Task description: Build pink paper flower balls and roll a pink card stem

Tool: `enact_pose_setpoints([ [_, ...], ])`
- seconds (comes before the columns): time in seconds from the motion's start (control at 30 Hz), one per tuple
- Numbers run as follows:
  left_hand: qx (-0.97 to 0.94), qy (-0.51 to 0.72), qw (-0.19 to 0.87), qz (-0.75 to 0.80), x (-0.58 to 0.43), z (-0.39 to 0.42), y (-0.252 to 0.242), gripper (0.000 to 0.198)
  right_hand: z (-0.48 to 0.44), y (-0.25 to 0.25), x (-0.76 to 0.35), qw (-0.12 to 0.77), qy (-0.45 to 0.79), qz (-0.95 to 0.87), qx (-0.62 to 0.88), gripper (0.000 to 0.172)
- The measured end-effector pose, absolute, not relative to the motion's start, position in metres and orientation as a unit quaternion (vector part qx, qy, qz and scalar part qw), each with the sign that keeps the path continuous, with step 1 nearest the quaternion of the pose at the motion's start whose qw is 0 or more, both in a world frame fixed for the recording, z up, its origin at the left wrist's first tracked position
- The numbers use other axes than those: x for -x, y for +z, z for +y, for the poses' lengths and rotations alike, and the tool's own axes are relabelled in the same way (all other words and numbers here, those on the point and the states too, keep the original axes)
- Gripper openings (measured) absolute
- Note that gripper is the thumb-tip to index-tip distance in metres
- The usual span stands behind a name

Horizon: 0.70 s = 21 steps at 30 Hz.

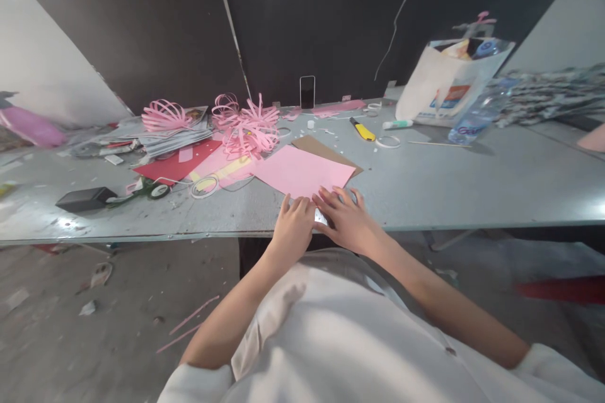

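Note:
A pink sheet of paper (305,170) lies turned at an angle near the table's front edge, over a brown sheet (326,150) that shows behind it. My left hand (293,223) is at the paper's near corner, its fingers curled and close together on the edge. Beside it, my right hand (347,217) rests on the near right edge with fingers spread. Something small and shiny shows between the hands; I cannot make it out. Left of the paper are curled pink paper strips (248,126), a red sheet (177,160) and a ring of white cord (204,186).
A yellow utility knife (363,130), a glue tube (397,124) and a phone (307,93) are farther back. At right stand a white bag (432,85) and a plastic bottle (477,116). A dark block (85,199) and scissors (154,189) lie at left.

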<state>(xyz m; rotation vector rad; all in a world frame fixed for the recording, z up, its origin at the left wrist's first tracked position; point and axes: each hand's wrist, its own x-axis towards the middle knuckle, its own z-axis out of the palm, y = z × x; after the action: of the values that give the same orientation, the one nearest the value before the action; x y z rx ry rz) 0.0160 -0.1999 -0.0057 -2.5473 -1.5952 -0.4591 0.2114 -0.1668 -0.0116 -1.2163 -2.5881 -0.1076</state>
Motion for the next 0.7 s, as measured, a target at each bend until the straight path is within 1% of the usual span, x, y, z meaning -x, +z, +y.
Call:
enact_pose_setpoints([
  [0.1, 0.845, -0.177, 0.033, -0.504, -0.014, -0.203, -0.012, 0.05, -0.167, -0.012, -0.211, 0.138, -0.033, -0.895, 0.423, 0.067],
  [0.23, 0.843, -0.203, 0.02, -0.498, -0.01, -0.203, -0.017, 0.05, -0.164, -0.013, -0.211, 0.144, -0.031, -0.895, 0.42, 0.063],
  [0.4, 0.842, -0.185, 0.015, -0.506, -0.012, -0.203, -0.016, 0.049, -0.167, -0.018, -0.212, 0.156, -0.053, -0.899, 0.406, 0.061],
  [0.53, 0.839, -0.173, 0.014, -0.515, -0.015, -0.204, -0.014, 0.048, -0.177, -0.023, -0.221, 0.171, -0.067, -0.907, 0.379, 0.055],
  [0.7, 0.834, -0.167, 0.005, -0.525, -0.017, -0.205, -0.014, 0.055, -0.18, -0.022, -0.232, 0.181, -0.065, -0.909, 0.37, 0.052],
])
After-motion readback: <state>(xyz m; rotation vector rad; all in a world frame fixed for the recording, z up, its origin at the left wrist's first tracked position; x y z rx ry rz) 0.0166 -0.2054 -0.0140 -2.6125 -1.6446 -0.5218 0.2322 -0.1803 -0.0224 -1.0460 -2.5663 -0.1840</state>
